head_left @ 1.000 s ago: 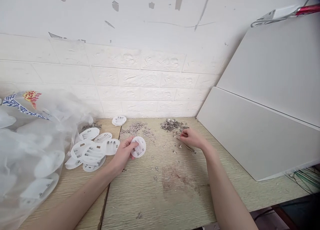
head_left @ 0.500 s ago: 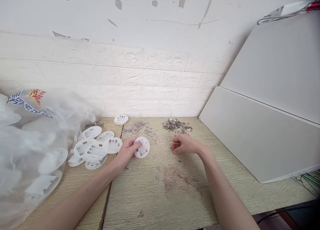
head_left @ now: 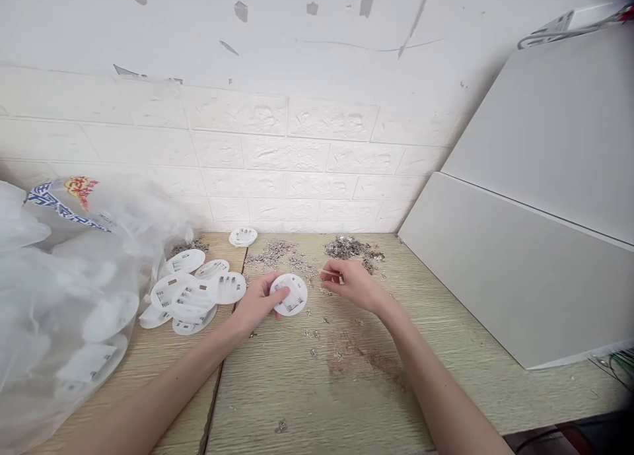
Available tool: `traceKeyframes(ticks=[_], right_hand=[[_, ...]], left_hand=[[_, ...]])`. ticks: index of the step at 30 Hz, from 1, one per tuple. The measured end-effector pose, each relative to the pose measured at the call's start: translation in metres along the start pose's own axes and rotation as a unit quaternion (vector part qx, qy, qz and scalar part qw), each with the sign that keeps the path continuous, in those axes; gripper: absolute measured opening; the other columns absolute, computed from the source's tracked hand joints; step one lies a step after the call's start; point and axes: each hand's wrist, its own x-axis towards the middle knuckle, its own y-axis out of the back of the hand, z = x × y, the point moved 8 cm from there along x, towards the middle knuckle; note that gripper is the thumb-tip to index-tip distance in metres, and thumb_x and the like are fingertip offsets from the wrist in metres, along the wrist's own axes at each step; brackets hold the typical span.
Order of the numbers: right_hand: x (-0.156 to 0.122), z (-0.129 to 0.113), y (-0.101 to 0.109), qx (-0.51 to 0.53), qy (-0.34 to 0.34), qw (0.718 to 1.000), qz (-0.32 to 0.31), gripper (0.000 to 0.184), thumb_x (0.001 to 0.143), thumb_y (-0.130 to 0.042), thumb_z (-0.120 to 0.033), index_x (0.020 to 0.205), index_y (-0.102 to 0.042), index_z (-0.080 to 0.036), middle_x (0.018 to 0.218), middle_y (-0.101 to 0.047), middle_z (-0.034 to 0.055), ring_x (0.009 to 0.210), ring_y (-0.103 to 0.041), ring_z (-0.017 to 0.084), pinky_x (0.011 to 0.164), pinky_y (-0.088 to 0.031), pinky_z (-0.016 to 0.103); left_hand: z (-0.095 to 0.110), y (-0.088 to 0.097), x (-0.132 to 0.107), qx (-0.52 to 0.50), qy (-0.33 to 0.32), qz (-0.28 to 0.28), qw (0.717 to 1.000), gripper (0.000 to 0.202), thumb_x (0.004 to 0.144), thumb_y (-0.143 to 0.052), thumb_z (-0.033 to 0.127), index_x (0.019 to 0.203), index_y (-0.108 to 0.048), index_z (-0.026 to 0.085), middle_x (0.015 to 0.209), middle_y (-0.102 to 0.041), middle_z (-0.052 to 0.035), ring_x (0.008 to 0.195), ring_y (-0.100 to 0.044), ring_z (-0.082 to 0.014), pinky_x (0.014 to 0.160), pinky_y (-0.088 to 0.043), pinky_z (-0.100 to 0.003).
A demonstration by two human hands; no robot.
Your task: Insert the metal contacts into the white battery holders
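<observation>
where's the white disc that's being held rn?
Head view, mid-table: the white disc is in the left hand, just right of the pile of white discs, with the right hand close on its other side.

White discs: 1 white disc (head_left: 288, 294) in the left hand (head_left: 257, 303), about 7 overlapping in a pile (head_left: 191, 295) left of it, 1 lone disc (head_left: 242, 236) beyond it. Clip heaps (head_left: 347, 247) - 3, beyond both hands. Plastic bag (head_left: 59, 290) - 1, far left. Grey panels (head_left: 520, 270) - 2, right of the right hand (head_left: 349, 283).
</observation>
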Motion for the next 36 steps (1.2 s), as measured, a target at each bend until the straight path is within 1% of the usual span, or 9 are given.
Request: traceKeyframes(ticks=[4, 8, 14, 16, 20, 22, 26, 29, 36], right_hand=[[0.003, -0.019, -0.011, 0.026, 0.045, 0.997, 0.049, 0.012, 0.085, -0.057, -0.016, 0.093, -0.065, -0.017, 0.083, -0.068, 0.0038, 0.075, -0.058, 0.015, 0.069, -0.040, 0.026], [0.002, -0.030, -0.017, 0.101, 0.069, 0.988, 0.095, 0.012, 0.087, -0.057, -0.019, 0.089, -0.069, -0.019, 0.085, -0.070, 0.0036, 0.075, -0.058, 0.015, 0.068, -0.041, 0.027], [-0.002, -0.019, -0.003, 0.168, 0.010, 0.970, 0.174, 0.012, 0.083, -0.061, -0.026, 0.089, -0.069, -0.018, 0.077, -0.065, 0.0021, 0.066, -0.051, 0.014, 0.060, -0.037, 0.026], [-0.002, -0.018, -0.005, 0.185, 0.003, 0.968, 0.172, 0.012, 0.082, -0.062, -0.026, 0.088, -0.069, -0.019, 0.077, -0.063, 0.0018, 0.065, -0.049, 0.013, 0.059, -0.036, 0.026], [0.001, -0.023, -0.023, 0.205, 0.019, 0.969, 0.134, 0.012, 0.079, -0.065, -0.023, 0.087, -0.072, -0.019, 0.080, -0.057, 0.0020, 0.064, -0.046, 0.012, 0.057, -0.036, 0.026], [0.003, -0.021, -0.028, 0.209, 0.016, 0.969, 0.132, 0.013, 0.079, -0.065, -0.023, 0.088, -0.072, -0.018, 0.080, -0.055, 0.0019, 0.064, -0.046, 0.012, 0.058, -0.036, 0.026], [0.005, -0.015, -0.025, 0.204, 0.008, 0.968, 0.148, 0.011, 0.080, -0.063, -0.023, 0.088, -0.069, -0.018, 0.079, -0.058, 0.0021, 0.067, -0.047, 0.013, 0.060, -0.037, 0.026], [0.006, -0.012, -0.023, 0.205, 0.004, 0.968, 0.146, 0.011, 0.080, -0.062, -0.022, 0.088, -0.068, -0.018, 0.079, -0.060, 0.0019, 0.070, -0.050, 0.014, 0.062, -0.038, 0.026], [0.007, -0.009, -0.025, 0.188, 0.002, 0.972, 0.138, 0.012, 0.081, -0.059, -0.021, 0.089, -0.068, -0.018, 0.080, -0.061, 0.0015, 0.072, -0.052, 0.013, 0.064, -0.039, 0.026]], left_hand=[[0.000, -0.001, 0.000, 0.002, 0.000, -0.009, 1.000, 0.032, 0.073, -0.072, 0.037, 0.094, -0.067, 0.014, 0.075, -0.065, -0.0036, 0.062, -0.055, -0.0138, 0.046, -0.046, -0.022], [0.000, -0.003, 0.000, -0.008, -0.001, -0.017, 1.000, 0.032, 0.071, -0.074, 0.039, 0.090, -0.067, 0.014, 0.073, -0.066, -0.0039, 0.059, -0.057, -0.0144, 0.047, -0.048, -0.024], [-0.002, -0.002, 0.000, -0.020, 0.010, -0.012, 1.000, 0.034, 0.072, -0.074, 0.042, 0.090, -0.068, 0.014, 0.076, -0.068, -0.0057, 0.060, -0.059, -0.0150, 0.049, -0.050, -0.025], [-0.002, -0.001, 0.000, -0.029, 0.008, -0.008, 1.000, 0.035, 0.070, -0.075, 0.042, 0.089, -0.068, 0.014, 0.076, -0.068, -0.0059, 0.061, -0.060, -0.0155, 0.049, -0.050, -0.025], [-0.001, -0.002, 0.001, -0.039, 0.005, -0.016, 0.999, 0.037, 0.069, -0.077, 0.040, 0.093, -0.068, 0.013, 0.075, -0.068, -0.0051, 0.063, -0.060, -0.0157, 0.050, -0.050, -0.025], [-0.001, -0.002, 0.001, -0.046, 0.004, -0.022, 0.999, 0.038, 0.068, -0.078, 0.037, 0.096, -0.068, 0.013, 0.078, -0.068, -0.0052, 0.065, -0.060, -0.0159, 0.050, -0.049, -0.025], [-0.002, 0.000, 0.001, -0.063, 0.004, -0.017, 0.998, 0.048, 0.065, -0.081, 0.029, 0.107, -0.066, 0.014, 0.092, -0.072, -0.0076, 0.076, -0.063, -0.0175, 0.057, -0.050, -0.024], [-0.005, 0.003, 0.002, -0.075, 0.015, -0.010, 0.997, 0.057, 0.062, -0.083, 0.027, 0.115, -0.064, 0.015, 0.095, -0.074, -0.0089, 0.080, -0.065, -0.0190, 0.061, -0.050, -0.025], [-0.001, 0.003, 0.004, -0.076, -0.010, -0.021, 0.997, 0.044, 0.069, -0.077, 0.036, 0.108, -0.069, 0.015, 0.090, -0.072, -0.0088, 0.073, -0.062, -0.0165, 0.058, -0.047, -0.024]])
